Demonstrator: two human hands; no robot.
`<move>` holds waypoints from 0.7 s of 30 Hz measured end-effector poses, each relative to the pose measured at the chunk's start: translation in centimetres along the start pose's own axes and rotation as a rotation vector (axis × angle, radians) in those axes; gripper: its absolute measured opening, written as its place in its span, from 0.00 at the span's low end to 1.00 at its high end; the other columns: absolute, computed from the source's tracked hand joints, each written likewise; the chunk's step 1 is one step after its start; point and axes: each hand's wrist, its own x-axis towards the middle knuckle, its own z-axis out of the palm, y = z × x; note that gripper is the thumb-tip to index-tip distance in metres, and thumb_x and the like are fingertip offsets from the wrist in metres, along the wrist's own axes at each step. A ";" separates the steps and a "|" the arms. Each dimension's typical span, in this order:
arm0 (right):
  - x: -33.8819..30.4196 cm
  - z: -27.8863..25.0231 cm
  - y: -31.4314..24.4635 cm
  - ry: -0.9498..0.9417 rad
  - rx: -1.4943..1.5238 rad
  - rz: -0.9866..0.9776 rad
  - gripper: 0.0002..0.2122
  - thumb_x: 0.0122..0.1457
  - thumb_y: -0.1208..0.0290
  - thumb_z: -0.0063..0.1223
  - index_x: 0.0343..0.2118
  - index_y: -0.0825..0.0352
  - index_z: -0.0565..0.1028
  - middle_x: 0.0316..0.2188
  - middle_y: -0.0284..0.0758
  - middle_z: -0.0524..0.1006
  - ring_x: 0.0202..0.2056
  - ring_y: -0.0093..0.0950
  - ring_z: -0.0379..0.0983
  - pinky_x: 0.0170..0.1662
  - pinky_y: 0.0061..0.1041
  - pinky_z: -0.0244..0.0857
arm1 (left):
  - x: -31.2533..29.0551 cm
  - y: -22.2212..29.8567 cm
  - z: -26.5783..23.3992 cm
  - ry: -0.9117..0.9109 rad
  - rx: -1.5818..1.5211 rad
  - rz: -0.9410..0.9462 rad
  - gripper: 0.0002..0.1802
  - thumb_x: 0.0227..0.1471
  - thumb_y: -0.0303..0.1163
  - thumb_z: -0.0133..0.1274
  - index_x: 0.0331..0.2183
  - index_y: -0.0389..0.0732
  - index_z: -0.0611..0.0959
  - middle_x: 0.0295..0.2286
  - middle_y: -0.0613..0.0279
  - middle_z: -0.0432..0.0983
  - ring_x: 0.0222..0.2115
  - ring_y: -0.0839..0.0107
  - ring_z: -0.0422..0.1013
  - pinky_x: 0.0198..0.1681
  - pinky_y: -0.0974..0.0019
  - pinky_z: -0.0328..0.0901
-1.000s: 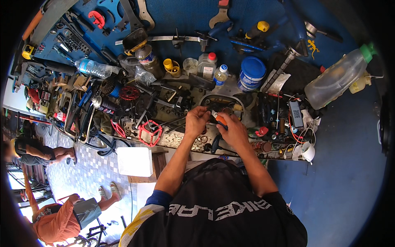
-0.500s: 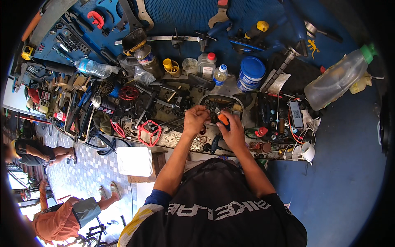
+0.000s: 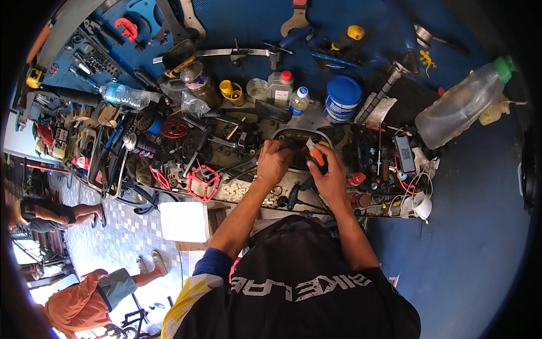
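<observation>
- Holding the slim orange-and-black, metal-tipped tool [image 3: 318, 156] over the pale-rimmed oval tray [image 3: 307, 129], your right hand [image 3: 328, 172] wraps its handle.
- Angle that tip clear of your left hand [image 3: 274, 163]; whether its curled fingers grip anything, I cannot tell.

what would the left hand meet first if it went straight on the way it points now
Probably the rounded tray, toward which the left hand points; depth is unclear, so it might pass above instead.

Left hand [image 3: 274, 162] and right hand [image 3: 328, 174] leave a gap between; blue-capped bottle [image 3: 299, 103] and blue tub [image 3: 342, 99] stand behind.
</observation>
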 end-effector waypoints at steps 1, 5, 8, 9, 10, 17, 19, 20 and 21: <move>-0.1 -0.4 -0.3 -0.021 0.008 0.045 0.23 0.63 0.70 0.68 0.60 0.61 0.76 0.54 0.43 0.79 0.54 0.44 0.78 0.56 0.38 0.71 | 0.1 -0.4 0.1 0.010 -0.027 -0.030 0.14 0.46 0.25 0.69 0.38 0.44 0.93 0.39 0.59 0.84 0.45 0.54 0.75 0.53 0.53 0.71; -0.7 -1.0 0.2 0.014 0.038 0.074 0.23 0.63 0.71 0.68 0.60 0.63 0.76 0.55 0.43 0.79 0.56 0.42 0.77 0.58 0.36 0.70 | 0.8 -0.1 0.0 -0.032 -0.099 -0.107 0.14 0.47 0.26 0.70 0.40 0.43 0.92 0.35 0.59 0.85 0.43 0.53 0.77 0.51 0.52 0.71; -1.1 -1.2 0.6 0.043 0.064 0.054 0.23 0.62 0.72 0.68 0.60 0.63 0.76 0.55 0.43 0.79 0.56 0.43 0.77 0.59 0.36 0.70 | 0.9 0.2 -0.2 -0.106 -0.035 -0.085 0.13 0.49 0.28 0.69 0.40 0.43 0.92 0.36 0.59 0.86 0.45 0.54 0.76 0.52 0.52 0.69; -1.3 -1.3 0.5 0.044 0.041 0.063 0.23 0.62 0.72 0.69 0.60 0.63 0.76 0.55 0.43 0.79 0.56 0.43 0.77 0.59 0.36 0.70 | 0.8 0.1 -0.1 -0.139 0.013 -0.069 0.13 0.49 0.29 0.68 0.40 0.44 0.92 0.37 0.59 0.86 0.46 0.55 0.75 0.53 0.51 0.68; -1.5 -1.5 0.4 0.045 0.019 0.072 0.24 0.61 0.72 0.69 0.60 0.63 0.76 0.55 0.43 0.79 0.56 0.43 0.77 0.59 0.36 0.70 | 0.8 -0.1 -0.2 -0.171 0.061 -0.053 0.13 0.50 0.30 0.67 0.40 0.45 0.92 0.38 0.59 0.86 0.47 0.56 0.74 0.53 0.50 0.67; -2.2 -2.3 -1.0 0.021 -0.013 0.100 0.23 0.61 0.72 0.68 0.60 0.63 0.76 0.55 0.43 0.79 0.56 0.43 0.78 0.59 0.37 0.70 | 1.1 -1.8 1.2 -0.163 0.309 0.027 0.13 0.48 0.29 0.62 0.39 0.44 0.89 0.36 0.59 0.84 0.48 0.55 0.72 0.52 0.49 0.65; -2.4 -1.8 -0.9 0.030 -0.009 0.077 0.24 0.61 0.71 0.69 0.60 0.60 0.76 0.53 0.43 0.79 0.54 0.46 0.78 0.56 0.40 0.72 | 0.9 -2.5 2.0 -0.146 0.326 -0.001 0.15 0.46 0.33 0.67 0.40 0.45 0.88 0.37 0.59 0.84 0.48 0.55 0.72 0.51 0.50 0.65; -2.5 -1.6 -0.9 0.034 -0.005 0.065 0.24 0.61 0.70 0.69 0.60 0.59 0.76 0.52 0.43 0.79 0.53 0.48 0.79 0.54 0.42 0.73 | 0.8 -2.9 2.2 -0.136 0.336 -0.016 0.17 0.45 0.35 0.70 0.40 0.45 0.88 0.37 0.59 0.84 0.49 0.55 0.72 0.51 0.50 0.65; -2.5 -1.4 -0.9 0.036 -0.001 0.064 0.24 0.61 0.70 0.69 0.60 0.59 0.76 0.52 0.43 0.79 0.53 0.48 0.79 0.54 0.42 0.73 | 0.9 -2.7 2.2 -0.152 0.295 -0.019 0.17 0.46 0.35 0.70 0.40 0.46 0.88 0.38 0.60 0.83 0.49 0.55 0.72 0.52 0.50 0.65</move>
